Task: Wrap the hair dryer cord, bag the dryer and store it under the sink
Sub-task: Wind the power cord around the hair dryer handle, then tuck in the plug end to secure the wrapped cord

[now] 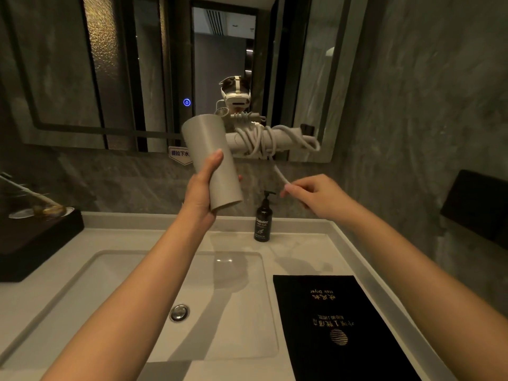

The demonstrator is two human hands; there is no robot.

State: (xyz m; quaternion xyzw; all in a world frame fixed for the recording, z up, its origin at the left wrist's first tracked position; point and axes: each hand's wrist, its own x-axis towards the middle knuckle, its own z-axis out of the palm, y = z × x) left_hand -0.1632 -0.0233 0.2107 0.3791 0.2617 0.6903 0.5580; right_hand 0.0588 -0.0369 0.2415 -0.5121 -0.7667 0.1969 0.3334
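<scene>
The left hand (202, 188) gripped the barrel of the pale grey plastic hair dryer (211, 163), held up above the white rectangular sink (82, 273) in front of the mirror (110, 78). Its white cord (259, 141) lay coiled around the dryer's handle, right of that hand. The right hand (316, 196), apart from the left, pinched the cord's loose end. A flat black fabric bag (338, 325) with gold lettering lay on the counter below the right forearm.

Dim, warm light falls from above, leaving the walls murky, casting soft shadows into the sink (132, 273) below the hands, a small glint on its drain (179, 312), and wide-angle bending at the edges.
</scene>
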